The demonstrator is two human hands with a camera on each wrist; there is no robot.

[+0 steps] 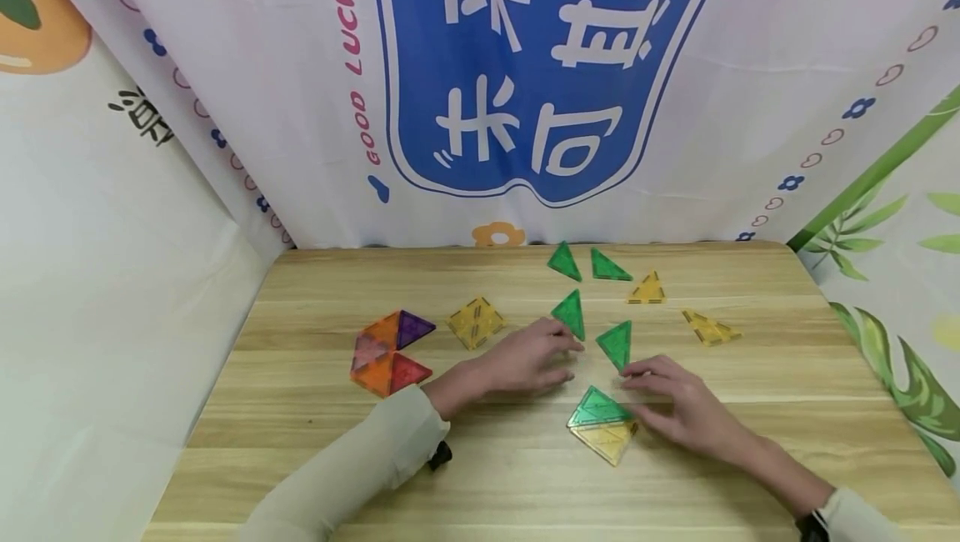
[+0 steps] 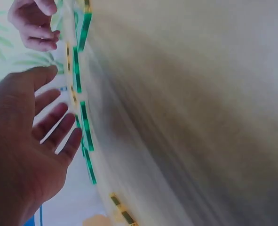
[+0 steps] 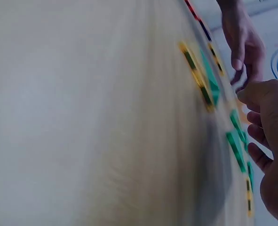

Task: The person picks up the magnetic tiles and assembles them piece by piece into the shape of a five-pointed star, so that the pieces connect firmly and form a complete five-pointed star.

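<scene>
Just above the table, my left hand hovers with its fingers loosely extended, below a green triangle tile. Nothing shows in its palm in the left wrist view. My right hand has slightly bent fingers and no tile visible between them. Its fingertips are near another green triangle tile; whether they touch it cannot be told. Between the hands and nearer me lies a diamond of a green tile and a yellow tile. The right thumb is close to its right corner.
Two green triangles lie at the table's back edge, with a yellow triangle beside them and another yellow triangle farther right. A yellow diamond and a cluster of orange, red and purple tiles lie left. A printed curtain hangs behind.
</scene>
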